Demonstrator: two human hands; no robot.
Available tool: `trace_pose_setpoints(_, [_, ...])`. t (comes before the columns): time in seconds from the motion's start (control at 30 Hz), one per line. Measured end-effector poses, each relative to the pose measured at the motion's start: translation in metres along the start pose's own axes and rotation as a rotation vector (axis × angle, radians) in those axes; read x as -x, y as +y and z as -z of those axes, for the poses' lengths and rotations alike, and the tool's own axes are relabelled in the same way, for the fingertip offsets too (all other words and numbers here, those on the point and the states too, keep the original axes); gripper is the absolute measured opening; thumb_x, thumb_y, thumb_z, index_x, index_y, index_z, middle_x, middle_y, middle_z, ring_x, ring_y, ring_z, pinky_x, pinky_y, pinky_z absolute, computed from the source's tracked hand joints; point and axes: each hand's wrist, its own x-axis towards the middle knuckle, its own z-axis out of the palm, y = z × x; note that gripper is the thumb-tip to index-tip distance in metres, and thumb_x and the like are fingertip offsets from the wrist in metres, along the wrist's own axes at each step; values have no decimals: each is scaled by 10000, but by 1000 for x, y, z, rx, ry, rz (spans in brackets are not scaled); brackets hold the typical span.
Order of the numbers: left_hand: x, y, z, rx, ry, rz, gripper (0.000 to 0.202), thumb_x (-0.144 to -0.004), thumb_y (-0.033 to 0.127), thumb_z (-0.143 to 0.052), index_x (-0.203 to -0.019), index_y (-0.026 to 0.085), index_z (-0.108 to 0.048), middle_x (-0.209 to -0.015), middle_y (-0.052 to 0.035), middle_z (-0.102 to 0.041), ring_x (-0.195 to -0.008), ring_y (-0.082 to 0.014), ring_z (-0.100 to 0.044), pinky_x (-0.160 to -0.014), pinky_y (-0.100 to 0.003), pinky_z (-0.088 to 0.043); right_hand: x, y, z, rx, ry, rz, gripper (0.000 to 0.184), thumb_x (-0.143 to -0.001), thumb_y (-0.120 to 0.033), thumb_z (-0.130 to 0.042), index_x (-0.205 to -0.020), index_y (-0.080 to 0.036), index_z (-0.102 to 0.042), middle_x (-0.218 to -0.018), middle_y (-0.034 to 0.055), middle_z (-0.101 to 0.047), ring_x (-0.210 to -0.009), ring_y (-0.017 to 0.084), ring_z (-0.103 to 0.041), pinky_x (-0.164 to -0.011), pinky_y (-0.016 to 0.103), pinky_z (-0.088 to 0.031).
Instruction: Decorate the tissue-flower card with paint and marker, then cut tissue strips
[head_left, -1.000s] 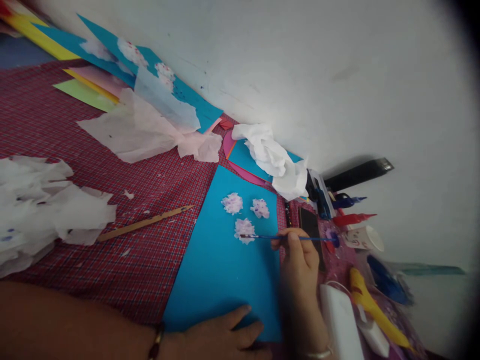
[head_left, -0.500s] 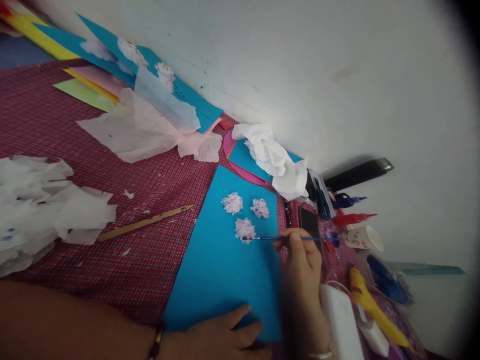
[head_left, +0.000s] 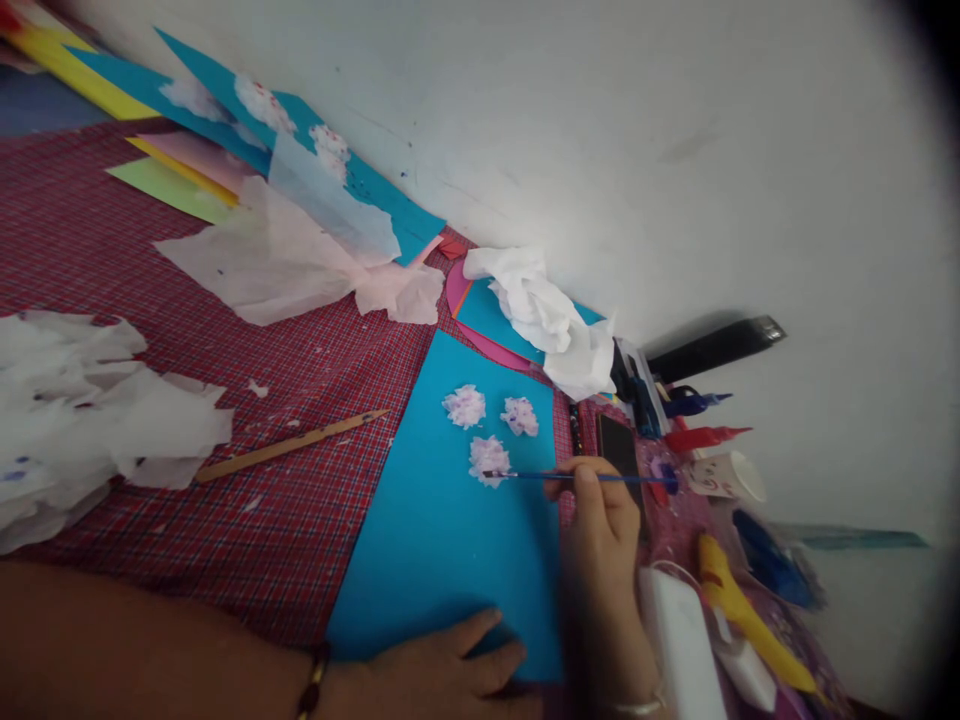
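A blue sheet of paper point(head_left: 450, 560) lies on the checked cloth and carries three ruffled white tissue puffs tinted purple. My right hand point(head_left: 604, 530) pinches a thin blue paintbrush point(head_left: 536, 476), held nearly level. Its dark tip rests at the lowest puff point(head_left: 490, 458). The other two puffs, the left one point(head_left: 465, 406) and the right one point(head_left: 520, 416), sit just above it. At the sheet's bottom edge my left hand point(head_left: 450, 665) lies flat with fingers spread, pressing on the paper.
A wooden stick point(head_left: 292, 445) and a heap of white tissue point(head_left: 97, 410) lie left. Crumpled tissue point(head_left: 555, 320) sits beyond the sheet. At right are a paper cup point(head_left: 727, 476), a red tube point(head_left: 705, 438), a yellow tool point(head_left: 750, 625) and a white block point(head_left: 682, 640). A wall rises behind.
The right hand and brush have shifted very slightly left, the tip still at the lowest puff. The left hand stays in place.
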Motion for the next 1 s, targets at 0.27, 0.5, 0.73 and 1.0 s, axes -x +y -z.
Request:
trace_pose_setpoints(0.27, [0,-1,-2,6,16,-3,301,-981,296,-518,-1219,317,-701,-1374,106,-618,-1256,-171,-542,-1035,-356,-477,-5,-4,11,44,270,109,283,-972,-410,-532,-839,-190,-651,-656,-17,-616,-568,142,-570,-566,276,-435])
trace_pose_setpoints(0.5, [1,1,-2,31,-4,2,299,-982,332,-515,-1217,306,-698,-1349,107,-627,-1247,-182,-538,-1019,-361,-486,4,-10,4,95,105,70,293,-996,-385,-497,-835,-198,-658,-659,-25,-614,-618,140,-572,-642,282,-447])
trace_pose_setpoints(0.73, [-1,0,1,20,28,10,266,-970,319,-558,-1184,305,-715,-1353,106,-626,-1211,-167,-552,-1020,-348,-478,3,-8,3,37,126,78,277,-989,-374,-517,-835,-200,-667,-659,-28,-612,-611,138,-577,-645,281,-444])
trace_pose_setpoints(1.0, [1,0,1,27,8,2,319,-995,276,-479,-1232,300,-691,-1355,104,-630,-1232,-178,-554,-1030,-361,-479,9,-9,4,144,47,169,288,-995,-322,-497,-818,-210,-695,-697,-7,-642,-715,175,-625,-768,327,-477])
